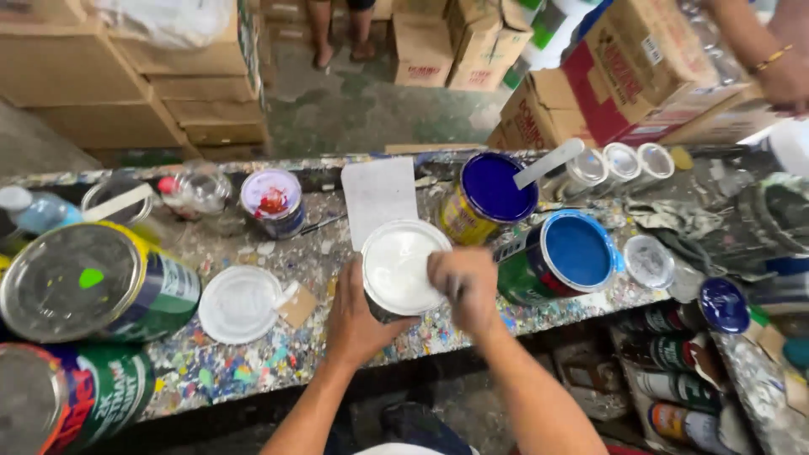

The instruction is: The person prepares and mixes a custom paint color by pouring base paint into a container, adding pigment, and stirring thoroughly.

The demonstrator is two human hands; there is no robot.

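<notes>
A can of white paint (403, 265) stands open near the front edge of a paint-spattered workbench (253, 354). My left hand (358, 316) grips the can's side from the left. Over the can's right rim, my right hand (463, 282) is closed around a thin dark tool whose tip is hidden by the fingers. Just behind the can lies a white sheet of paper (379, 195). A white lid (240, 303) rests on the bench to the left of my left hand.
Two open cans of blue paint (497, 190) (573, 253) stand right of the white can, one with a white stirring stick (549, 162). Large closed cans (93, 282) sit at left. Cardboard boxes (590, 93) stack behind. Another person's arm (771, 59) reaches in top right.
</notes>
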